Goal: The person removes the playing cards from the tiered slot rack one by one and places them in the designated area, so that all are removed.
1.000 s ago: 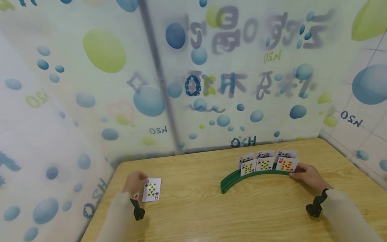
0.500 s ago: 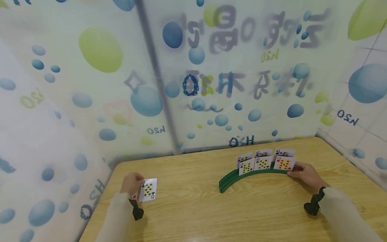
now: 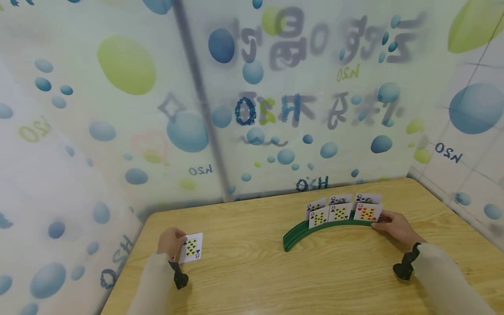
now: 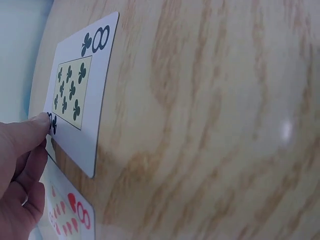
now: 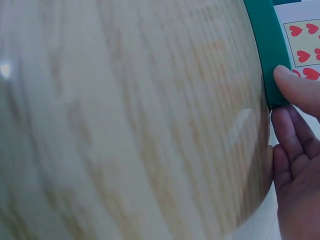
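My left hand [image 3: 171, 243] pinches a corner of a playing card, the eight of clubs [image 4: 72, 90], at the left of the table. Its thumb lies on the card's face and the other fingers are curled below. Under that hand, an eight of hearts [image 4: 67, 212] shows only in part. At the right, my right hand [image 3: 397, 227] grips the end of a curved green card holder [image 3: 295, 236], thumb on the front. Two rows of cards stand in the holder; the front row has a red heart card [image 3: 368, 213] nearest my right hand, its corner partly covered by the thumb.
The wooden table [image 3: 244, 262] spreads between the hands. Behind it and at both sides hangs a pale sheet [image 3: 252, 144] printed with blue and green drops. Black bands [image 3: 405, 264] circle both wrists.
The head view has shifted slightly, so the scene sits further left. The eight of clubs looks a little more tilted in my left hand. My right hand stays on the card holder.
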`<action>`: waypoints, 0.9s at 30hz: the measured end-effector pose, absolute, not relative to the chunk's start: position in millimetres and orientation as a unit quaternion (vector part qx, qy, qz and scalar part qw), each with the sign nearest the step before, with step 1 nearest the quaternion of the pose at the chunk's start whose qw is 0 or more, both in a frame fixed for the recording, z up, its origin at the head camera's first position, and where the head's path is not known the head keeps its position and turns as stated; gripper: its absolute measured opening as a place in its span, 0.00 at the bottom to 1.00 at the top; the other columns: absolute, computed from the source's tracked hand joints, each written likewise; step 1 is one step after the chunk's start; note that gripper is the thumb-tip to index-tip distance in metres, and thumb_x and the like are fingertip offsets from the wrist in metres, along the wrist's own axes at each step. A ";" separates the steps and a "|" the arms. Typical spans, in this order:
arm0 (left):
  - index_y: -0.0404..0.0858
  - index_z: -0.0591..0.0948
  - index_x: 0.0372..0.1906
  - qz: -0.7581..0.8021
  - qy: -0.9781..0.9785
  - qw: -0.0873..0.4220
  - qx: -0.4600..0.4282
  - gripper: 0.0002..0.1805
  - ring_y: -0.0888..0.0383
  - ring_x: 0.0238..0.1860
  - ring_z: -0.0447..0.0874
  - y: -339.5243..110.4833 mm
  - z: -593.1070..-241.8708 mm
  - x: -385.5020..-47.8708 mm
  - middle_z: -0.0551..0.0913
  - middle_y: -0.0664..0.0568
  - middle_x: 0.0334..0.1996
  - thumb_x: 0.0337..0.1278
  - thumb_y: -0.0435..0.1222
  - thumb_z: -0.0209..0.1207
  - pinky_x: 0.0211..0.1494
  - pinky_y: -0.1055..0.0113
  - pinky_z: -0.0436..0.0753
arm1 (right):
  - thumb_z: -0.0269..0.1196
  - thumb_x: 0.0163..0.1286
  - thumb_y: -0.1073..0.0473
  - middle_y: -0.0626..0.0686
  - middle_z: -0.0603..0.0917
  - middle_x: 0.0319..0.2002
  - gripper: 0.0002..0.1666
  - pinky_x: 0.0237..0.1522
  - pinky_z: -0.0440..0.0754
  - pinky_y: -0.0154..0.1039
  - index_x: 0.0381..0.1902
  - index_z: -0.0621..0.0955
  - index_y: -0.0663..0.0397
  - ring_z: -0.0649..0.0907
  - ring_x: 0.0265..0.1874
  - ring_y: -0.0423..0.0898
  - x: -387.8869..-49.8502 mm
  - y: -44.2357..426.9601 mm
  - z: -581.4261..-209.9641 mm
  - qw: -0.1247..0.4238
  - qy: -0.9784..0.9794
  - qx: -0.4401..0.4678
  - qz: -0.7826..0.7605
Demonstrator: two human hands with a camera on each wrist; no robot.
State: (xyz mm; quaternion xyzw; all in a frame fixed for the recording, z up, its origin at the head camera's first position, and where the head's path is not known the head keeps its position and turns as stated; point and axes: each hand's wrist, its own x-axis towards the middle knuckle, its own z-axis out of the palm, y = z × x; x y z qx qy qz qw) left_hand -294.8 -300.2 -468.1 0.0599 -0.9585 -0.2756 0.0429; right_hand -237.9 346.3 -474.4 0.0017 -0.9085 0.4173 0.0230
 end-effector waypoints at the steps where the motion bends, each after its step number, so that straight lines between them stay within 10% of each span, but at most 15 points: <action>1: 0.29 0.80 0.35 -0.276 -0.958 0.044 0.060 0.06 0.50 0.34 0.76 -300.4 -468.6 -294.4 0.80 0.43 0.32 0.53 0.28 0.59 0.38 0.55 0.73 | 0.63 0.62 0.56 0.66 0.79 0.42 0.32 0.35 0.73 0.34 0.53 0.70 0.79 0.76 0.36 0.43 -238.0 346.1 -474.7 0.022 -0.908 0.002 0.419; 27: 0.29 0.79 0.44 -0.324 -0.942 0.073 0.040 0.13 0.47 0.40 0.77 -284.0 -449.0 -288.6 0.80 0.39 0.39 0.59 0.34 0.56 0.43 0.52 0.74 | 0.62 0.63 0.57 0.66 0.79 0.42 0.30 0.34 0.74 0.33 0.52 0.70 0.80 0.77 0.35 0.40 -234.7 343.7 -469.9 0.020 -0.899 0.008 0.438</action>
